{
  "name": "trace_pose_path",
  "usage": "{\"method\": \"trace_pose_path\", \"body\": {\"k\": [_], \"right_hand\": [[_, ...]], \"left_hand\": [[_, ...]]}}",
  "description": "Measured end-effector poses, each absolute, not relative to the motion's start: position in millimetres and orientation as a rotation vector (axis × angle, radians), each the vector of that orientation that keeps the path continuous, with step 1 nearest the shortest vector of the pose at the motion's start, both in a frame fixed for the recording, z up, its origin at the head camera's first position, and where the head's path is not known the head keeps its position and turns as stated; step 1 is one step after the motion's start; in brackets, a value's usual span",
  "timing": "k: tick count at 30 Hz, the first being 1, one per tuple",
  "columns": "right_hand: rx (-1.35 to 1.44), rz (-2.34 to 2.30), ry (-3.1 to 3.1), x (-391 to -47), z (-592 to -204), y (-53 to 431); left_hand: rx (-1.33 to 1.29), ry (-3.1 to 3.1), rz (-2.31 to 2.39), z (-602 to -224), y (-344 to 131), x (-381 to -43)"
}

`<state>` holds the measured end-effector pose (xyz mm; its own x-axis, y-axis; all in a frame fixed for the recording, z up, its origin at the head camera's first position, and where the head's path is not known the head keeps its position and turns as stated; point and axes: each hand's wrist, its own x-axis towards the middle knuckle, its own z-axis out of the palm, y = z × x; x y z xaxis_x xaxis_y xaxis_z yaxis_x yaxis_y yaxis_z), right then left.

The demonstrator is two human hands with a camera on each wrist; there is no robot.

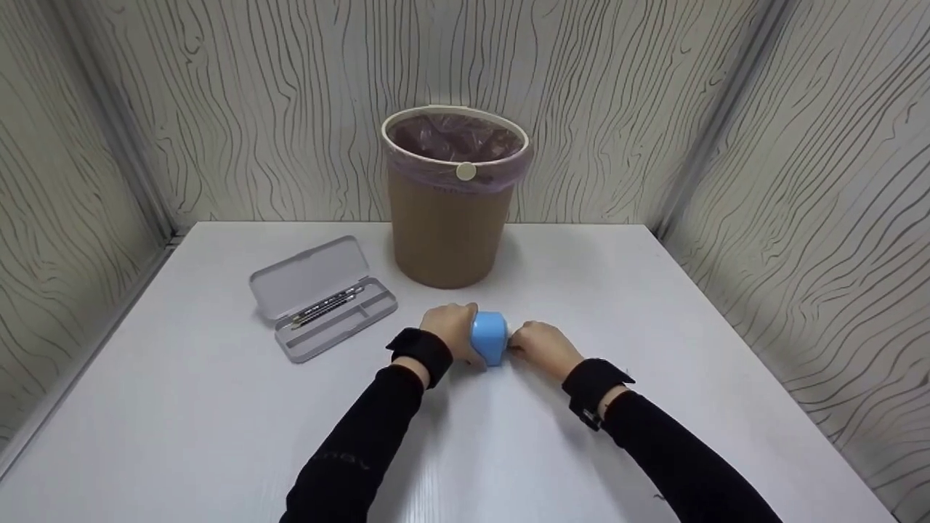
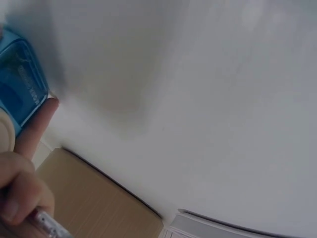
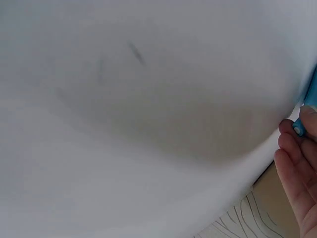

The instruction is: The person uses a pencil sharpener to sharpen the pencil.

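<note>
A blue pencil sharpener (image 1: 489, 338) stands low over the white table, its see-through shavings drawer showing in the left wrist view. My left hand (image 1: 452, 334) grips the body from the left, one finger (image 2: 38, 126) lying along its side. A patterned pencil-like stick (image 2: 51, 225) sticks out by the curled fingers of that hand; the rest of it is hidden. On the opposite side, my right hand (image 1: 543, 350) pinches the crank handle, whose small blue knob (image 3: 298, 127) shows between thumb and fingers in the right wrist view.
To the left lies an open grey pencil case (image 1: 338, 319) with several dark patterned pencils (image 1: 327, 306) in it. Behind the hands stands a brown bin (image 1: 449, 232) lined with a purple bag. Wood-patterned walls (image 1: 290, 109) close off the back and sides.
</note>
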<state>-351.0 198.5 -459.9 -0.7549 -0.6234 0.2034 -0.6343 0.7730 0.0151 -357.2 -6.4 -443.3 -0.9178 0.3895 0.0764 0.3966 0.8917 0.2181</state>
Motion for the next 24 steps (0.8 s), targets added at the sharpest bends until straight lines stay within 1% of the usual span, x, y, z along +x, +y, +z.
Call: {"method": "trace_pose_path", "body": {"k": [24], "right_hand": [[1.185, 0.096, -2.598, -314, -451, 210]], "left_hand": [[-0.548, -3.064, -0.41, -444, -4, -354]]}}
